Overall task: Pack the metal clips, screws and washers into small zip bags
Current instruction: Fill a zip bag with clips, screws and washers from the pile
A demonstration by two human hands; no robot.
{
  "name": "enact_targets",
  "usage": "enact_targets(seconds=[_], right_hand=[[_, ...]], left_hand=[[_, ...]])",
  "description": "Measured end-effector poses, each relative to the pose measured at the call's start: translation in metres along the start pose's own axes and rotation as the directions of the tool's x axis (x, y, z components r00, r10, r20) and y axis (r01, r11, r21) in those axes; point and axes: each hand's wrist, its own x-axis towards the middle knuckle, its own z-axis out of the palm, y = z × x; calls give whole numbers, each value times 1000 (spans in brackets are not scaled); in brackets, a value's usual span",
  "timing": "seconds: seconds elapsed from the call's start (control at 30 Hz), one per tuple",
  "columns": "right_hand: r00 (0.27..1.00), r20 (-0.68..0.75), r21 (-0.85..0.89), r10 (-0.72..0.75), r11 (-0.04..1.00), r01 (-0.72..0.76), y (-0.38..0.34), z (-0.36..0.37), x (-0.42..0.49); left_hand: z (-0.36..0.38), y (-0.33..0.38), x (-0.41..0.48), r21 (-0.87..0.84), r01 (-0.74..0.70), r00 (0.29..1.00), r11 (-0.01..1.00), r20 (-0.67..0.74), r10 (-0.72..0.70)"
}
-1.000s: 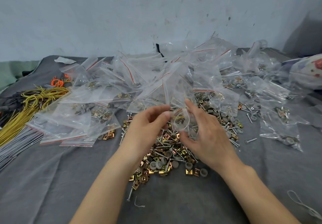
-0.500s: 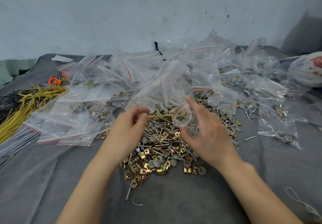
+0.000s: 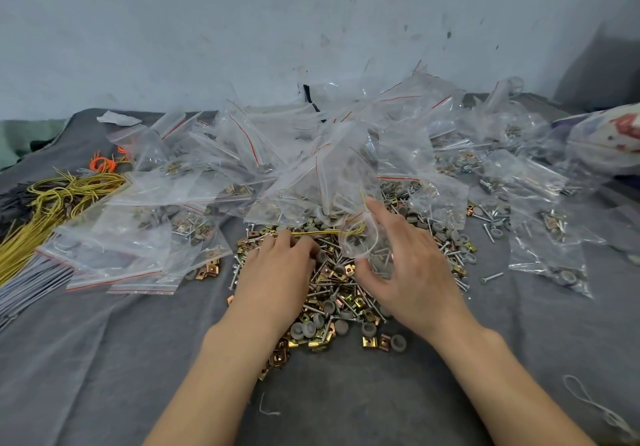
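A loose heap of brass clips, screws and grey washers (image 3: 341,303) lies on the grey cloth in the middle. My left hand (image 3: 277,279) is down on the heap's left part, fingers curled into the pieces near a yellow wire (image 3: 313,233). My right hand (image 3: 412,272) holds a small clear zip bag (image 3: 360,241) with its mouth held open above the heap, thumb below and fingers behind it. What my left fingers hold is hidden.
Many filled and empty clear zip bags (image 3: 311,168) are piled behind and to both sides of the heap. Yellow wire bundles (image 3: 45,210) and grey ties (image 3: 24,279) lie at the left. A wall stands close behind. A white string (image 3: 588,404) lies at the right front.
My left hand has left the bag's mouth and dropped left and down onto the heap. My right hand keeps the bag in about the same place.
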Motion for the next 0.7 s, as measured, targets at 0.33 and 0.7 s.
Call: enact_targets(seconds=[0.33,0.7], right_hand=[[1000,18,10,-20,1000,20,0,-1,0],[999,29,12,-20,1000,19,0,0,0]], left_hand=[[4,-5,-1,10,-19,994,1000,-111,20],[-25,1,-1,-992,126,973,25,119,-200]])
